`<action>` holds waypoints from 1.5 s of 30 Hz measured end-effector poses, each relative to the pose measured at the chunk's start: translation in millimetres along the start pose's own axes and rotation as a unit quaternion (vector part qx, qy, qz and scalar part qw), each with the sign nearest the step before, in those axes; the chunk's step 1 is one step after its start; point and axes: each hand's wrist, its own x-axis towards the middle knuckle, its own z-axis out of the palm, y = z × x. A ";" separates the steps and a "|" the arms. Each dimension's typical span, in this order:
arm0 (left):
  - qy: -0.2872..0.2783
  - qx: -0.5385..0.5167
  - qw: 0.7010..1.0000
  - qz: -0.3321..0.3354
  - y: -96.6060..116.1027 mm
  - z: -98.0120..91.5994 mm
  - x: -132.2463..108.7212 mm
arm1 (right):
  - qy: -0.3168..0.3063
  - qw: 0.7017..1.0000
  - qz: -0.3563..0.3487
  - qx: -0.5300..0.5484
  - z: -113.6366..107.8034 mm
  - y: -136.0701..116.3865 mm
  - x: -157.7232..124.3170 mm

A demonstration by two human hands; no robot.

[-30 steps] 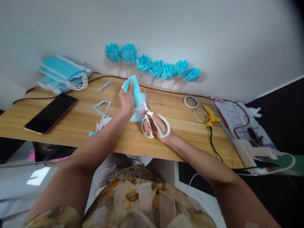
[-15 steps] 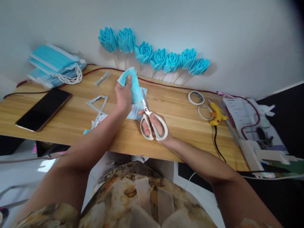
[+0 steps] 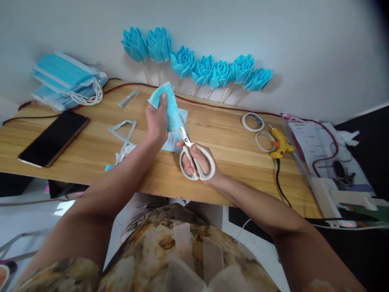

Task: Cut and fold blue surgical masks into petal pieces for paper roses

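Light-blue fabric [image 3: 172, 111] is pinched between the thumb and fingers of the left hand [image 3: 157, 117], above the worktop [image 3: 231, 150]. At its lower right edge are the blades of scissors [image 3: 186, 140], whose white loops the right hand's [image 3: 202, 159] fingers and thumb grip. A flat blue sheet [image 3: 172, 142] lies beneath. Leftward sit trimmed strips [image 3: 122, 136] and a narrow clear packet [image 3: 127, 98], its contents too small to tell. Farther left, clear plastic wrapping [image 3: 50, 100] encloses blue masks, with a mask stack [image 3: 62, 73] on top. Seven blue flowers [image 3: 203, 71] lean against the wall behind.
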 end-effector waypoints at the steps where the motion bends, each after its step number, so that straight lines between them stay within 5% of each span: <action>1: 0.002 0.003 1.000 0.002 1.2 -0.2 0.0 | -0.009 1.000 0.004 0.008 -2.3 1.6 0.8; 7: 0.015 0.005 1.000 0.013 7.1 -0.6 0.1 | -0.103 0.990 0.063 0.078 -15.7 4.1 8.8; 15: 0.026 0.027 0.999 0.034 10.6 0.2 3.2 | -0.136 0.977 0.094 0.134 -13.2 -6.6 11.7; 23: 0.024 0.027 0.998 0.053 6.4 -3.2 7.2 | -0.124 0.977 0.116 0.129 -18.1 -3.8 10.8; 31: 0.052 0.005 0.998 0.034 15.0 -10.9 20.7 | -0.193 0.970 0.098 0.110 -12.8 -3.0 3.1; 45: 0.036 -0.029 0.999 0.025 12.6 -6.5 16.3 | -0.171 0.977 0.084 0.093 -16.0 -3.5 4.8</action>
